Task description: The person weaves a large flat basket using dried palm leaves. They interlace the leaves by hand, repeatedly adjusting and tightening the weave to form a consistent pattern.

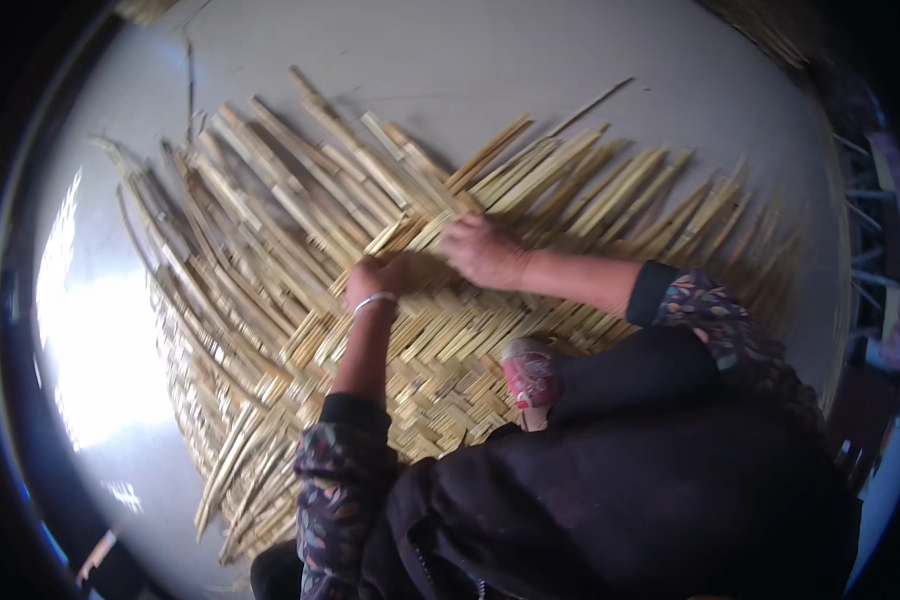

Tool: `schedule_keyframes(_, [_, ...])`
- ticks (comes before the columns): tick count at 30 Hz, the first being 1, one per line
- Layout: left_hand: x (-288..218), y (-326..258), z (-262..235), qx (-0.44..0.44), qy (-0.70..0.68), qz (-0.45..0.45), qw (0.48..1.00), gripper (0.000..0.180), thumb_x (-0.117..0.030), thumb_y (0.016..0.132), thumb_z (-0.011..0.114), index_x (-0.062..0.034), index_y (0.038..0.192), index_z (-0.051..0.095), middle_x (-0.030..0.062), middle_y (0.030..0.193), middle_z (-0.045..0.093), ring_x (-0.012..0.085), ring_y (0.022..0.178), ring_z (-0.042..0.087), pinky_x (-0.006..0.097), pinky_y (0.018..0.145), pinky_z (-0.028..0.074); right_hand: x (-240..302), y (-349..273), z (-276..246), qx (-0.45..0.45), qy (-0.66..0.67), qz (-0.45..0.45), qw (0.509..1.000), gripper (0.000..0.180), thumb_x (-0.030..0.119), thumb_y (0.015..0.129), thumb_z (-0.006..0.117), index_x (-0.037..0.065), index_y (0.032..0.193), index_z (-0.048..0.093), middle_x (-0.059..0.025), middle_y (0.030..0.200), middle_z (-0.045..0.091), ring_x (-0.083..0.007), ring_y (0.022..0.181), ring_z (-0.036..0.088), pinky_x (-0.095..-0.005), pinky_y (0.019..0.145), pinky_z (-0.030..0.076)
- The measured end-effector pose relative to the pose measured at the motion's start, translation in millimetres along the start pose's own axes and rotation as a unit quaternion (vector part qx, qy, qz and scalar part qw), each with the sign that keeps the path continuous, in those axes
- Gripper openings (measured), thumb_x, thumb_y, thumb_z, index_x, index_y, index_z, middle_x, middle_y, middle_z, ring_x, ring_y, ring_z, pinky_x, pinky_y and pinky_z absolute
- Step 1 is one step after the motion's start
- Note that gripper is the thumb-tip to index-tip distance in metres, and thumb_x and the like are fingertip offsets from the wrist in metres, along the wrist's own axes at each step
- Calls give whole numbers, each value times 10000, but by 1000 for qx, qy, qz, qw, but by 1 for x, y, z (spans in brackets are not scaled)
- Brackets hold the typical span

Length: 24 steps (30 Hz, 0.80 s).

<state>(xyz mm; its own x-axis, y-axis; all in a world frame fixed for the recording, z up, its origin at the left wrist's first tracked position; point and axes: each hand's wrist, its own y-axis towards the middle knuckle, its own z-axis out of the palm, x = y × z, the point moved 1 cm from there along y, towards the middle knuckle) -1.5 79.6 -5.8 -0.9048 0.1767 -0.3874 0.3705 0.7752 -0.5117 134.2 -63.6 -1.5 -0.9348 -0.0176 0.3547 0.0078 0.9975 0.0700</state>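
Observation:
A large mat of flat, pale yellow reed strips (445,385) lies before me, tightly woven in a zigzag pattern near my body. From its far edge, long loose reed strips (260,160) fan out to the left and right. My left hand (373,280), with a silver bracelet at the wrist, is closed on strips at the weaving edge. Close to its right, my right hand (485,252) is curled over the strips where the two fans meet, its fingers bent and slightly blurred. Both palms are hidden, so the exact strips gripped do not show.
My foot in a red and white patterned sock (530,375) rests on the woven part. Beneath the mat is a smooth grey floor (570,50), with bright glare (100,340) at the left. Bluish metal bars (863,230) stand at the right rim.

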Motion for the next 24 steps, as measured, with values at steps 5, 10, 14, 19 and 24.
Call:
schedule_keyframes(5, [-4, 6, 3, 13, 60, -5, 998, 483, -496, 641, 678, -73, 874, 680, 190, 907, 659, 332, 893, 632, 406, 805, 482, 23, -23, -4, -51, 51, -15, 997, 146, 95, 666, 570, 69, 810, 563, -117, 1003, 552, -277, 1070, 489, -388, 926, 394])
schedule_keyframes(10, [2, 6, 12, -7, 25, 31, 999, 421, -428, 653, 666, -57, 852, 673, 200, 843, 659, 351, 824, 635, 413, 757, 483, 29, -41, -10, -65, 39, -10, 997, 158, 118, 690, 570, 73, 839, 591, -89, 1020, 554, -251, 1086, 491, -372, 908, 432])
schedule_keyframes(14, [24, -7, 9, -46, -6, 133, 990, 333, -386, 748, 660, -58, 793, 637, 130, 731, 659, 299, 668, 630, 419, 647, 485, 30, -57, -16, -56, 46, -20, 997, 117, 156, 708, 565, 72, 790, 560, -82, 992, 535, -250, 1073, 492, -395, 857, 432])
schedule_keyframes(19, [36, -37, 34, -83, 68, 295, 949, 231, -249, 826, 600, -66, 966, 583, 120, 945, 585, 296, 873, 565, 405, 768, 453, 34, -96, -20, -64, 11, 9, 998, 121, 151, 717, 585, 72, 809, 578, -109, 1045, 541, -256, 1087, 489, -403, 871, 442])
schedule_keyframes(24, [35, -78, 27, -100, 183, 375, 903, 438, -332, 832, 570, -89, 1187, 486, 146, 1141, 491, 323, 1062, 450, 443, 895, 372, 9, -137, -31, -174, -44, 144, 973, 166, 32, 675, 637, 52, 837, 615, -105, 1016, 568, -237, 998, 544, -339, 885, 493])
